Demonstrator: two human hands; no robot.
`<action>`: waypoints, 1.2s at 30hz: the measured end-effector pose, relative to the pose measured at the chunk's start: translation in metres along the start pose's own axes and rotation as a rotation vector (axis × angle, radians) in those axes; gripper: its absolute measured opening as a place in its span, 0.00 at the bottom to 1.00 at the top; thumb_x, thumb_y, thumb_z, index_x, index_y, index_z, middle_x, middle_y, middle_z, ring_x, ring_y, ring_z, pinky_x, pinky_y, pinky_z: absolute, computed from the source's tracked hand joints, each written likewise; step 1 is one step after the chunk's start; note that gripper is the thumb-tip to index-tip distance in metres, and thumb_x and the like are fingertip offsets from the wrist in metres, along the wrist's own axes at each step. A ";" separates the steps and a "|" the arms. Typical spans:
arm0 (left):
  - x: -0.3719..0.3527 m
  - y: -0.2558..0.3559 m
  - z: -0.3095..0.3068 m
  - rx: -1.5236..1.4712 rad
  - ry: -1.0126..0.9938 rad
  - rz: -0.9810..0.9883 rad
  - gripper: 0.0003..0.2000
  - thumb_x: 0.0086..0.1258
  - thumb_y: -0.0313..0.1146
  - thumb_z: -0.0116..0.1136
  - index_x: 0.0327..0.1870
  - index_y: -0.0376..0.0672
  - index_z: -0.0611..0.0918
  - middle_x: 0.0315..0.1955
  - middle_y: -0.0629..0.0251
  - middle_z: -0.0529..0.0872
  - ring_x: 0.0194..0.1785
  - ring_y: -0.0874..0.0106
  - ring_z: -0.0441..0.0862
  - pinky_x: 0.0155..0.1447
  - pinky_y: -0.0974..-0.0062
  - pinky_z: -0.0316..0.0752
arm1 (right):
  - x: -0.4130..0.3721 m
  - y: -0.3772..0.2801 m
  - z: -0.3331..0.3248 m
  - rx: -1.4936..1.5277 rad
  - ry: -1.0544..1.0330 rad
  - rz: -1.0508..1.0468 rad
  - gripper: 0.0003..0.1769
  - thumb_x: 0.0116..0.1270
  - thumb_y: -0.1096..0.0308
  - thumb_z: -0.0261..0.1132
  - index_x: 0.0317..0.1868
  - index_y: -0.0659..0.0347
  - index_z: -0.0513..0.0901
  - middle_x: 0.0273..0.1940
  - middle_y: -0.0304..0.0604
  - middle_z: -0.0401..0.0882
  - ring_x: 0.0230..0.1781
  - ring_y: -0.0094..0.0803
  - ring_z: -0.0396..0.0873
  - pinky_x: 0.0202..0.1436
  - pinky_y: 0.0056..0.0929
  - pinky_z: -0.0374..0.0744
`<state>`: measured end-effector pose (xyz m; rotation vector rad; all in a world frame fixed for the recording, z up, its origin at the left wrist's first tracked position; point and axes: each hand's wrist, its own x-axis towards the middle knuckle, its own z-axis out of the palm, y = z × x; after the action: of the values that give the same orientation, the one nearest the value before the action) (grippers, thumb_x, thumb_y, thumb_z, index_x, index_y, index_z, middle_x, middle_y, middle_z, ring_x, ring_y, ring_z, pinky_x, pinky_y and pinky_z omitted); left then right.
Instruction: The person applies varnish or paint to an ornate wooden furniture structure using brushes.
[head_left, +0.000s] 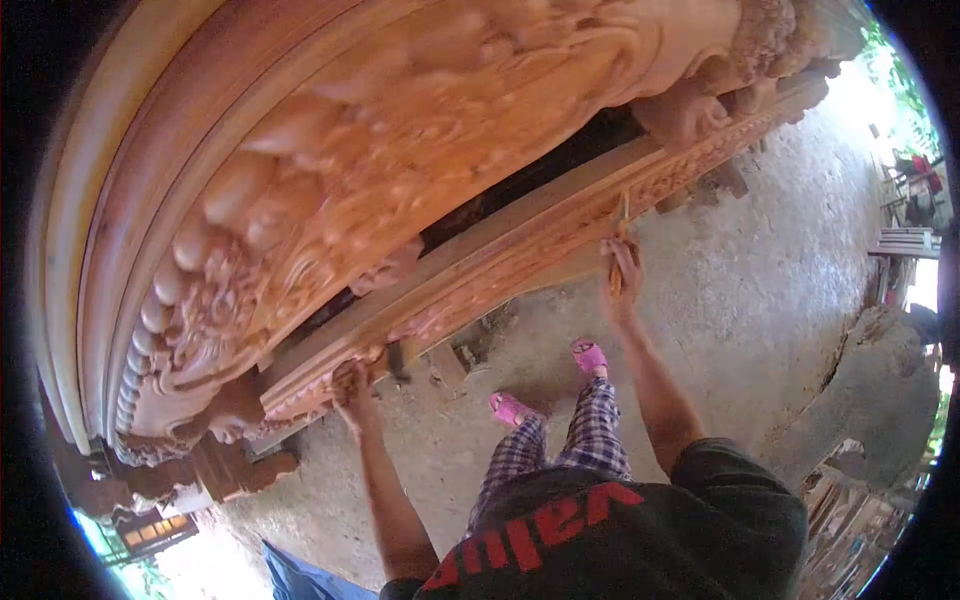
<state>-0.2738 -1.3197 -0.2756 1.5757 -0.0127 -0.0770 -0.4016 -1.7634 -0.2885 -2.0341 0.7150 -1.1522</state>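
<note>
A large carved wooden piece [400, 150] with scrolls and bead shapes fills the upper left. Below it runs a long carved wooden rail [480, 285]. At the rail's lower left part, my left hand [352, 392] is closed around something I cannot make out, against the carving. My right hand [622, 268] is further right, just below the rail's edge, with its fingers closed on a thin brush-like tool [624, 212]. The tool points up, and its tip is at the rail's carved face.
Wooden blocks [448, 366] lie on the concrete floor [730, 290] under the rail. A pile of wood pieces [835, 530] is at the lower right, beside a grey mound [870, 400]. Blue cloth [310, 580] lies at the bottom left. A light-coloured stool [905, 242] stands far right.
</note>
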 end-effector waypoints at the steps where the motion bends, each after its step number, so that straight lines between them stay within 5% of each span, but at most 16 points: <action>1: -0.006 0.020 -0.015 -0.021 0.128 -0.009 0.09 0.69 0.29 0.60 0.48 0.41 0.79 0.43 0.66 0.81 0.42 0.77 0.80 0.45 0.78 0.78 | -0.016 -0.021 0.015 0.045 -0.045 -0.095 0.04 0.65 0.73 0.61 0.40 0.62 0.79 0.40 0.47 0.77 0.43 0.38 0.76 0.46 0.34 0.75; 3: -0.011 0.033 -0.042 -0.033 0.256 -0.004 0.10 0.69 0.30 0.60 0.48 0.41 0.79 0.43 0.66 0.82 0.42 0.76 0.80 0.45 0.79 0.78 | -0.062 -0.056 0.050 0.046 -0.131 -0.249 0.03 0.64 0.74 0.62 0.37 0.62 0.78 0.38 0.45 0.77 0.41 0.36 0.76 0.44 0.32 0.75; 5: -0.017 0.020 -0.073 -0.160 0.286 -0.004 0.14 0.68 0.32 0.61 0.51 0.39 0.77 0.45 0.65 0.81 0.44 0.75 0.80 0.45 0.79 0.77 | -0.126 -0.092 0.083 0.627 -0.341 0.334 0.04 0.63 0.73 0.64 0.38 0.61 0.78 0.37 0.41 0.76 0.39 0.33 0.75 0.43 0.30 0.74; 7: -0.020 0.020 -0.083 -0.232 0.302 -0.004 0.15 0.68 0.33 0.62 0.53 0.38 0.76 0.46 0.65 0.80 0.46 0.74 0.80 0.45 0.80 0.77 | -0.180 -0.119 0.103 0.911 -0.608 0.309 0.07 0.65 0.69 0.63 0.41 0.61 0.77 0.37 0.38 0.76 0.38 0.30 0.75 0.42 0.28 0.74; 9: -0.030 0.024 -0.052 -0.304 0.249 -0.146 0.15 0.69 0.35 0.61 0.52 0.39 0.77 0.47 0.66 0.80 0.47 0.74 0.79 0.47 0.78 0.77 | -0.188 -0.132 0.103 0.523 -0.675 -0.372 0.09 0.67 0.67 0.62 0.43 0.61 0.77 0.37 0.37 0.75 0.38 0.29 0.74 0.42 0.27 0.74; 10: -0.034 0.027 -0.039 -0.347 0.225 -0.216 0.14 0.70 0.36 0.60 0.52 0.40 0.78 0.48 0.67 0.80 0.47 0.74 0.79 0.48 0.77 0.76 | -0.175 -0.144 0.089 0.606 -0.891 0.053 0.10 0.67 0.66 0.61 0.44 0.62 0.76 0.39 0.39 0.75 0.40 0.30 0.74 0.44 0.27 0.74; 12: -0.039 0.039 -0.023 -0.392 0.168 -0.217 0.13 0.70 0.36 0.60 0.51 0.41 0.79 0.46 0.68 0.81 0.46 0.75 0.79 0.48 0.77 0.76 | -0.162 -0.125 0.082 0.452 -0.882 0.272 0.11 0.67 0.65 0.60 0.45 0.63 0.76 0.42 0.42 0.74 0.44 0.32 0.73 0.47 0.30 0.74; 14: -0.045 0.040 -0.027 -0.444 0.132 -0.214 0.13 0.70 0.37 0.60 0.50 0.42 0.80 0.45 0.70 0.82 0.45 0.76 0.79 0.47 0.76 0.76 | -0.138 -0.073 0.074 0.165 -0.631 0.224 0.09 0.66 0.68 0.59 0.44 0.61 0.76 0.45 0.46 0.74 0.48 0.38 0.72 0.54 0.38 0.72; 17: -0.056 0.026 -0.051 -0.390 0.148 -0.235 0.10 0.69 0.36 0.61 0.47 0.43 0.81 0.40 0.71 0.83 0.43 0.77 0.80 0.45 0.76 0.75 | -0.079 -0.048 0.039 -0.250 -0.107 -0.368 0.06 0.66 0.71 0.58 0.42 0.60 0.76 0.38 0.46 0.74 0.45 0.43 0.71 0.52 0.40 0.70; 20: -0.072 0.001 -0.079 -0.312 0.167 -0.230 0.08 0.69 0.35 0.62 0.44 0.44 0.82 0.37 0.71 0.84 0.40 0.78 0.80 0.42 0.78 0.75 | -0.071 -0.085 0.047 0.062 -0.140 -0.172 0.03 0.65 0.73 0.58 0.39 0.60 0.76 0.36 0.46 0.74 0.44 0.42 0.72 0.50 0.42 0.69; 25: -0.088 -0.031 -0.081 -0.351 0.355 -0.235 0.08 0.68 0.37 0.63 0.40 0.44 0.82 0.35 0.71 0.83 0.37 0.80 0.78 0.41 0.78 0.75 | -0.163 -0.195 0.118 0.146 -0.501 -0.345 0.03 0.62 0.76 0.60 0.36 0.60 0.76 0.35 0.45 0.74 0.41 0.41 0.73 0.47 0.39 0.70; 28: -0.089 -0.021 -0.075 -0.298 0.414 -0.260 0.08 0.68 0.36 0.63 0.40 0.42 0.81 0.34 0.72 0.83 0.37 0.80 0.79 0.42 0.78 0.75 | -0.203 -0.234 0.133 0.500 -1.077 -0.390 0.06 0.57 0.77 0.64 0.33 0.58 0.75 0.35 0.45 0.73 0.40 0.41 0.75 0.43 0.35 0.72; 31: -0.089 0.006 -0.078 -0.329 0.405 -0.234 0.08 0.68 0.35 0.63 0.40 0.42 0.80 0.33 0.71 0.83 0.35 0.79 0.80 0.42 0.78 0.76 | -0.192 -0.219 0.144 0.406 -1.110 -0.433 0.06 0.59 0.76 0.65 0.34 0.58 0.76 0.35 0.46 0.74 0.40 0.42 0.75 0.42 0.35 0.73; 33: -0.083 0.030 -0.080 -0.512 0.353 -0.263 0.07 0.68 0.33 0.63 0.39 0.41 0.80 0.33 0.70 0.83 0.35 0.79 0.80 0.43 0.78 0.76 | -0.164 -0.226 0.128 0.414 -0.737 -0.430 0.04 0.62 0.73 0.63 0.35 0.59 0.76 0.35 0.45 0.74 0.39 0.40 0.75 0.42 0.35 0.73; 36: -0.064 0.046 -0.083 -0.682 0.304 -0.175 0.05 0.67 0.30 0.63 0.39 0.41 0.79 0.33 0.69 0.83 0.36 0.78 0.81 0.43 0.79 0.77 | -0.127 -0.163 0.097 0.200 -0.681 -0.381 0.03 0.64 0.73 0.61 0.34 0.60 0.75 0.35 0.44 0.74 0.40 0.39 0.74 0.46 0.37 0.71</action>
<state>-0.3315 -1.2336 -0.2261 0.8907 0.3559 0.0227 -0.3532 -1.5424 -0.2622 -2.2369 -0.1228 -0.6034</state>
